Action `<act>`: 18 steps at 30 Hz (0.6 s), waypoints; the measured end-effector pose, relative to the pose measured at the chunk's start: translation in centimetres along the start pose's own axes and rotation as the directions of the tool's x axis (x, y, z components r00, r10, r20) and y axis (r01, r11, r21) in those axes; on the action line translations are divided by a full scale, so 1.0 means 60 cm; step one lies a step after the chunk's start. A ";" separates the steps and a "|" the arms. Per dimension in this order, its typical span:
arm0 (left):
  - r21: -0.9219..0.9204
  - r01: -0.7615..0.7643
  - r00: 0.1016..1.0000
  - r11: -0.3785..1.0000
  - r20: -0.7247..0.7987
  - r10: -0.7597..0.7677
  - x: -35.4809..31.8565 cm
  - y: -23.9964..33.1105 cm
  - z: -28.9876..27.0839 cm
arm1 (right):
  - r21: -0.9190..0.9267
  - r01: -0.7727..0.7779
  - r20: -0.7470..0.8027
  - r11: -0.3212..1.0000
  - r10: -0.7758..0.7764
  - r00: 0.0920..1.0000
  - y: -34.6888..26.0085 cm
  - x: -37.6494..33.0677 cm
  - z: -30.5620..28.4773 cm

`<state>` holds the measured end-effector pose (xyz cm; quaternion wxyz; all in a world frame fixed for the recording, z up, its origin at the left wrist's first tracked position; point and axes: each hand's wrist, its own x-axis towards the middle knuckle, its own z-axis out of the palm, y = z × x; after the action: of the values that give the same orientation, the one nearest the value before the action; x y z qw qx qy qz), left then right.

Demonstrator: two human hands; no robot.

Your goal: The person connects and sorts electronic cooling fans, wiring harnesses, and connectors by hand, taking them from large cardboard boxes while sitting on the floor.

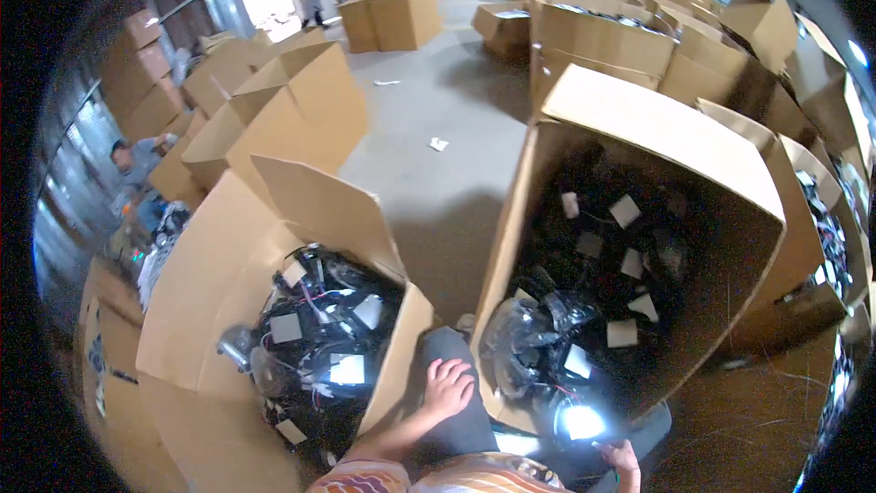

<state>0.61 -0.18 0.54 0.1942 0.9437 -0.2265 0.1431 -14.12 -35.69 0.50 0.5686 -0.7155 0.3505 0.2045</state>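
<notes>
Head view: smooth, clear, rounded parts [516,342] and flat pale squares [623,333] are heaped in the right carton [666,119], built of stiff brown cardboard. Similar glossy parts [271,372] are piled in the left carton [196,301]; beyond, the grey floor [456,87] is flanked by tall boxes [392,18]. A glaring round part [564,413] is seen just beside the right hand [620,458]; whether it is gripped cannot be told. The left hand [449,388] is rested, relaxed and empty, on the trouser leg [479,429].
</notes>
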 end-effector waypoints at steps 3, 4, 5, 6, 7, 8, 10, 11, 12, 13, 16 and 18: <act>0.007 0.009 0.994 1.000 0.112 -0.010 0.020 0.020 -0.018 | -0.109 -0.011 0.027 0.994 0.014 1.000 -0.006 -0.004 -0.006; -0.077 0.005 0.971 0.997 0.237 0.013 0.033 0.026 -0.033 | -0.159 0.022 0.036 0.987 -0.017 0.999 0.012 0.009 -0.006; -0.355 0.028 0.965 0.934 0.254 0.068 0.059 0.036 -0.048 | -0.210 0.041 0.038 0.977 -0.034 0.999 0.033 0.022 -0.010; -0.452 -0.006 0.973 0.892 0.203 0.109 0.082 0.048 -0.068 | -0.191 0.103 0.019 0.976 -0.101 0.995 0.055 0.032 -0.013; -0.441 -0.149 0.970 0.885 0.109 0.218 0.126 0.060 -0.117 | -0.210 0.154 0.068 0.965 -0.143 0.987 0.038 0.032 -0.007; -0.462 -0.248 0.957 0.852 0.022 0.290 0.178 0.079 -0.175 | -0.173 0.179 0.085 0.969 -0.166 0.982 0.020 0.020 -0.004; -0.846 -0.275 0.961 0.458 -0.224 0.164 0.258 0.111 -0.254 | -0.355 0.090 0.043 0.931 -0.080 0.996 0.002 0.007 -0.014; -0.756 -0.444 0.892 0.481 -0.321 0.319 0.303 0.103 -0.306 | -0.311 0.085 0.016 0.947 -0.085 0.996 0.008 0.000 -0.022; -0.801 -0.550 0.826 0.238 -0.479 0.297 0.342 0.129 -0.351 | -0.315 0.103 0.022 0.943 -0.101 0.995 0.022 0.001 -0.027; -0.865 -0.494 0.841 0.088 -0.450 0.302 0.367 0.099 -0.405 | -0.326 0.149 0.074 0.934 -0.132 0.989 0.020 0.011 -0.017; -0.885 -0.464 0.849 0.040 -0.432 0.306 0.377 0.074 -0.381 | -0.292 0.047 -0.057 0.955 -0.067 0.996 0.022 -0.003 0.004; -0.885 -0.466 0.845 0.020 -0.438 0.308 0.377 0.065 -0.380 | -0.373 0.043 -0.086 0.927 -0.080 0.993 0.036 -0.008 0.003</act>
<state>13.96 -1.97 29.96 0.7217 0.4759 -0.4983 0.0661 -16.00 -35.65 -0.69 0.4112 -0.8300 0.3109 0.2131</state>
